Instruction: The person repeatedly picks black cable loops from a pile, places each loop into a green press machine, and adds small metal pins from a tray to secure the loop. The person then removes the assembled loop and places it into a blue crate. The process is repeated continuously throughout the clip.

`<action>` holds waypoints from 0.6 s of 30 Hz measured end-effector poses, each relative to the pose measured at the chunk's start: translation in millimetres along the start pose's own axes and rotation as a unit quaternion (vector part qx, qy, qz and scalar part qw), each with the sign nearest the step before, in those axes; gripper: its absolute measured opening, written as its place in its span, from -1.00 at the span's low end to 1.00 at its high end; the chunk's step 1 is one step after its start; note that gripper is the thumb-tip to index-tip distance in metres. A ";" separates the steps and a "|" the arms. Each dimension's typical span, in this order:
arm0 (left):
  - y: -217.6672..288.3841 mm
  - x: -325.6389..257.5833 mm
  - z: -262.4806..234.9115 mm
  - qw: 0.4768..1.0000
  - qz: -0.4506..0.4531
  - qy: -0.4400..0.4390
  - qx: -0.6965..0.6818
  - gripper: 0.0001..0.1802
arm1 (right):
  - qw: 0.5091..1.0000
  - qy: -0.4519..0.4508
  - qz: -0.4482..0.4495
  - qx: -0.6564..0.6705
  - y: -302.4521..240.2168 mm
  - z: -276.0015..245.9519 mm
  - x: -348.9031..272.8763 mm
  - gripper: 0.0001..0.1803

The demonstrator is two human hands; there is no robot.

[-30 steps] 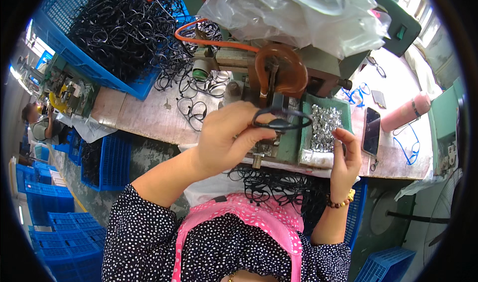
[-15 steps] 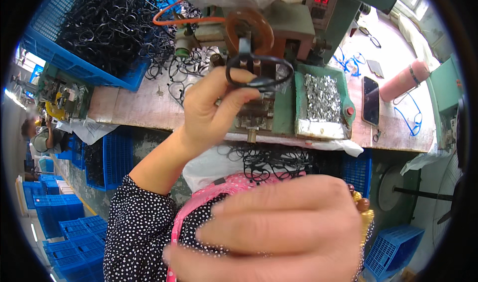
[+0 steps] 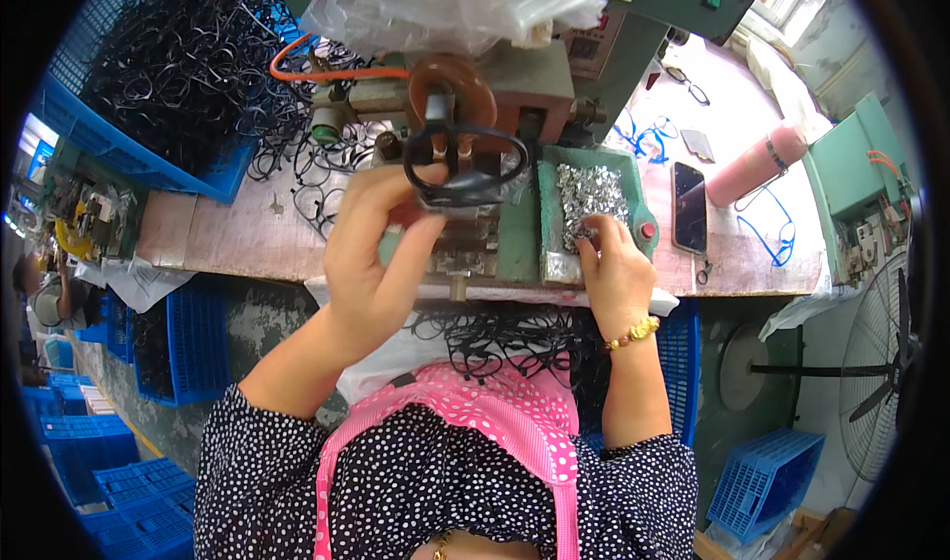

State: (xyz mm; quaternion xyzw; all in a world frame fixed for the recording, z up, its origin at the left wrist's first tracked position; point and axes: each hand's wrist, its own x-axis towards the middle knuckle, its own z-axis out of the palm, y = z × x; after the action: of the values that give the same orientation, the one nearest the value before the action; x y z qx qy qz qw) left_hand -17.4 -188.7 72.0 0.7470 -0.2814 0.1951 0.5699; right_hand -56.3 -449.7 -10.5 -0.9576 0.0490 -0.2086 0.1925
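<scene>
My left hand (image 3: 371, 248) is closed, thumb and fingers pinching a black eyeglass frame (image 3: 475, 201) in front of a green bench machine (image 3: 520, 90). The frame is slightly blurred and overlaps the machine's copper-coloured tips (image 3: 463, 150); whether it touches them I cannot tell. A round amber ring (image 3: 479, 93) sits just behind it. To the right, my right hand (image 3: 618, 273) reaches into a green tray (image 3: 546, 199) of small shiny metal pieces (image 3: 591, 192). Its thumb and fingers are drawn together among the pieces, and the fingertips hide whatever is between them.
At the left, a blue crate (image 3: 129, 149) is heaped with black frames. A phone (image 3: 689, 209), a pink bottle (image 3: 757, 167) and blue frames (image 3: 777, 238) lie on the bench at right. More black frames (image 3: 495, 342) rest by my lap. A fan (image 3: 876, 367) stands at far right.
My right hand has gone from close before the camera to the tray of metal pieces. My left hand still holds the eyeglass frame at the machine. The whole view has shifted somewhat.
</scene>
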 end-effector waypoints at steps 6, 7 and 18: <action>-44.9 -38.1 -69.0 0.975 0.005 0.031 0.219 -0.67 | 0.991 0.115 -0.027 0.056 4.6 20.7 19.7 -0.93; -56.3 -46.3 -84.0 0.965 -0.035 0.017 0.261 -0.64 | 0.986 0.122 0.017 0.113 2.6 21.9 18.9 -0.93; -171.0 -56.6 -119.5 0.858 -0.079 -0.131 0.491 -0.43 | 0.912 0.164 0.081 0.368 10.3 36.8 5.8 -0.86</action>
State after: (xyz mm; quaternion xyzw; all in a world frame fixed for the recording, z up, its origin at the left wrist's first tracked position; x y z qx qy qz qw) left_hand 52.6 -29.8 -56.7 0.9682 -0.1610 0.1631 0.1006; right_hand -35.8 -447.4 -43.2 -0.7641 0.0775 -0.3494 0.5367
